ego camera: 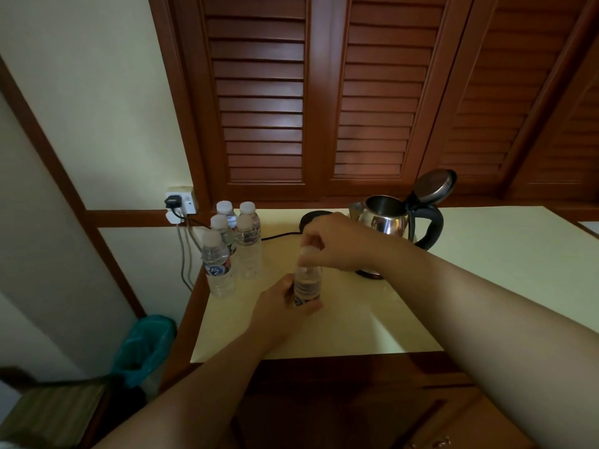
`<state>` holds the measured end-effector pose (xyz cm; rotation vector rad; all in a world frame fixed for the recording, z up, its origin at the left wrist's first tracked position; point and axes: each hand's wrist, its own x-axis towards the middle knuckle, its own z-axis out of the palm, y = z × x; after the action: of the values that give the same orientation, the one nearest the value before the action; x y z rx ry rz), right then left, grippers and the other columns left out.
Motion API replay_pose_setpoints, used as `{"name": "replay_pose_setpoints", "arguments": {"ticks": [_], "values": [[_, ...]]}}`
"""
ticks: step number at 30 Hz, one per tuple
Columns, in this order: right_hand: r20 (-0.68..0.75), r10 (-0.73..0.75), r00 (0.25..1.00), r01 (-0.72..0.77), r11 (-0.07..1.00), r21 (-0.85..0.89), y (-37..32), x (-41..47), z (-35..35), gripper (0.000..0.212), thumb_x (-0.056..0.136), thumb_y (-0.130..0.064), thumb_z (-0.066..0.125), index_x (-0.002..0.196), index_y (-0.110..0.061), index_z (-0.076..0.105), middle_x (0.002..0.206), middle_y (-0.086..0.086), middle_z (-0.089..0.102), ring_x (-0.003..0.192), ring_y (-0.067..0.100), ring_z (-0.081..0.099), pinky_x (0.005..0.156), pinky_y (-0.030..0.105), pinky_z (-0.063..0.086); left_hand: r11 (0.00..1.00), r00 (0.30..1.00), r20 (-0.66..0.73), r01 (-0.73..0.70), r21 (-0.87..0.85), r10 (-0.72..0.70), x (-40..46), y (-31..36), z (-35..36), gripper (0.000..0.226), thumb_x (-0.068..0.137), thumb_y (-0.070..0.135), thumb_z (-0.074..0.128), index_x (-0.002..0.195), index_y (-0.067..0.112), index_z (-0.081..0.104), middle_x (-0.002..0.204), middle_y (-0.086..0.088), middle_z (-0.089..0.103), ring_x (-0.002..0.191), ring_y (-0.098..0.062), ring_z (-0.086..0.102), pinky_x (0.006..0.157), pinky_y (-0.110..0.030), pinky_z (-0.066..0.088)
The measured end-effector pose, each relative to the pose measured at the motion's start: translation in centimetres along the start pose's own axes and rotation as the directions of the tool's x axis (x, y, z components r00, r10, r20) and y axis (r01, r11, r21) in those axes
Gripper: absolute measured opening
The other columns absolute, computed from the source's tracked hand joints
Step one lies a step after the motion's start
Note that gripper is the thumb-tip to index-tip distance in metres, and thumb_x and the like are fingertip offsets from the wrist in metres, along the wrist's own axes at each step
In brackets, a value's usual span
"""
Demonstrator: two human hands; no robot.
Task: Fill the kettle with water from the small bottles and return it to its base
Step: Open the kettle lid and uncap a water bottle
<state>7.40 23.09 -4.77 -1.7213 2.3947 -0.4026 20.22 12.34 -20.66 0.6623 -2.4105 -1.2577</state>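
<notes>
Opening step: centre of frame, left hand (281,311) wraps the upright bottle (307,285) while right-hand fingers (319,236) pinch its cap; next, unscrew and pour into the open-lidded kettle (387,218), centre-right on the bench (486,254), off its base (312,218).

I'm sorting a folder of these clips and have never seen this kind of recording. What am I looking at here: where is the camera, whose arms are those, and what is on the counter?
There is no machine: a person wears one wide-angle camera on the head, looking forward and down, so the two bare arms are their own. The left hand grips a small water bottle around its middle, standing on the pale counter; the right hand pinches its cap from above. Five more capped bottles stand at the left. A steel kettle, lid open, stands on the counter, off its black base, whose cord runs towards the wall socket.
</notes>
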Motion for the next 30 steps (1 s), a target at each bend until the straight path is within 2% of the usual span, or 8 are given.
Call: {"name": "replay_pose_setpoints", "arguments": {"ticks": [2, 5, 10, 14, 19, 23, 27, 30], "values": [[-0.088, -0.049, 0.995, 0.054, 0.997, 0.058, 0.0, -0.2, -0.2, 0.026, 0.092, -0.039, 0.073, 0.109, -0.02, 0.073, 0.098, -0.008, 0.062, 0.086, 0.006, 0.058, 0.075, 0.032, 0.052, 1.0, 1.0, -0.006, -0.002, -0.004, 0.002, -0.1, -0.1, 0.0, 0.046, 0.08, 0.048, 0.082, 0.122, 0.039, 0.064, 0.104, 0.018, 0.072, 0.093, 0.0, 0.066, 0.079, -0.025, 0.053], [-0.202, -0.035, 0.979, 0.066, 0.987, 0.148, 0.3, -0.4, -1.3, 0.028, 0.095, -0.029, 0.071, 0.122, -0.021, 0.071, 0.1, -0.015, 0.061, 0.089, -0.002, 0.058, 0.073, 0.018, 0.044, 1.0, 1.0, 0.001, 0.002, -0.003, -0.002, 0.0, -0.1, -0.1, 0.048, 0.08, 0.049, 0.082, 0.123, 0.04, 0.063, 0.104, 0.02, 0.071, 0.094, 0.002, 0.066, 0.082, -0.024, 0.054], [-0.153, 0.114, 0.982, -0.09, 0.983, 0.158, 4.1, -2.3, -0.9, 0.03, 0.095, -0.024, 0.068, 0.125, -0.022, 0.067, 0.103, -0.011, 0.066, 0.089, -0.001, 0.061, 0.072, 0.017, 0.045, 0.999, 0.999, -0.021, -0.025, 0.021, 0.025, -0.1, 0.1, 0.0, 0.049, 0.082, 0.047, 0.082, 0.125, 0.037, 0.06, 0.103, 0.021, 0.068, 0.088, 0.006, 0.062, 0.074, -0.009, 0.045], [-0.055, 0.296, 0.954, -0.285, 0.947, 0.149, 8.3, -5.4, 3.5, 0.028, 0.091, -0.028, 0.07, 0.118, -0.024, 0.067, 0.113, -0.002, 0.067, 0.099, 0.014, 0.063, 0.085, 0.033, 0.054, 0.998, 0.998, -0.045, -0.035, -0.045, 0.033, -0.3, -0.2, 0.3, 0.067, 0.08, 0.048, 0.084, 0.135, 0.033, 0.049, 0.115, 0.019, 0.066, 0.1, 0.0, 0.067, 0.082, -0.015, 0.052], [-0.024, 0.425, 0.905, -0.421, 0.902, 0.091, 10.0, -8.4, 10.0, 0.046, 0.095, -0.044, 0.067, 0.137, -0.027, 0.062, 0.137, -0.006, 0.059, 0.123, 0.014, 0.056, 0.098, 0.024, 0.044, 0.994, 0.992, -0.082, -0.099, -0.035, 0.095, -0.8, 0.2, 0.4, 0.067, 0.083, 0.048, 0.082, 0.136, 0.04, 0.041, 0.112, 0.029, 0.06, 0.094, 0.016, 0.06, 0.075, -0.001, 0.046], [-0.129, 0.433, 0.892, -0.424, 0.901, 0.087, 10.6, -9.4, 11.6, 0.061, 0.088, -0.068, 0.063, 0.138, -0.032, 0.06, 0.142, -0.01, 0.056, 0.134, 0.013, 0.045, 0.11, 0.029, 0.04, 0.994, 0.986, -0.127, -0.107, -0.006, 0.105, -0.6, 0.4, 0.7, 0.056, 0.084, 0.043, 0.083, 0.125, 0.041, 0.046, 0.103, 0.026, 0.064, 0.088, 0.016, 0.061, 0.072, -0.001, 0.046], [-0.266, 0.494, 0.827, -0.47, 0.869, 0.155, 11.5, -10.5, 10.8, 0.063, 0.085, -0.068, 0.069, 0.136, -0.032, 0.064, 0.137, -0.009, 0.057, 0.131, 0.011, 0.049, 0.108, 0.027, 0.041, 0.993, 0.986, -0.135, -0.108, -0.047, 0.101, 0.2, 0.9, 1.1, 0.052, 0.083, 0.036, 0.085, 0.123, 0.036, 0.053, 0.104, 0.023, 0.068, 0.09, 0.012, 0.066, 0.074, -0.003, 0.048], [-0.295, 0.509, 0.809, -0.486, 0.861, 0.153, 13.1, -11.4, 10.5, 0.063, 0.084, -0.071, 0.066, 0.133, -0.033, 0.065, 0.132, -0.012, 0.063, 0.128, 0.013, 0.049, 0.106, 0.03, 0.042, 0.992, 0.988, -0.13, -0.099, -0.081, 0.088, 1.2, 2.0, 1.5, 0.047, 0.084, 0.032, 0.084, 0.122, 0.029, 0.056, 0.101, 0.017, 0.071, 0.087, 0.011, 0.067, 0.069, -0.005, 0.05]]}}
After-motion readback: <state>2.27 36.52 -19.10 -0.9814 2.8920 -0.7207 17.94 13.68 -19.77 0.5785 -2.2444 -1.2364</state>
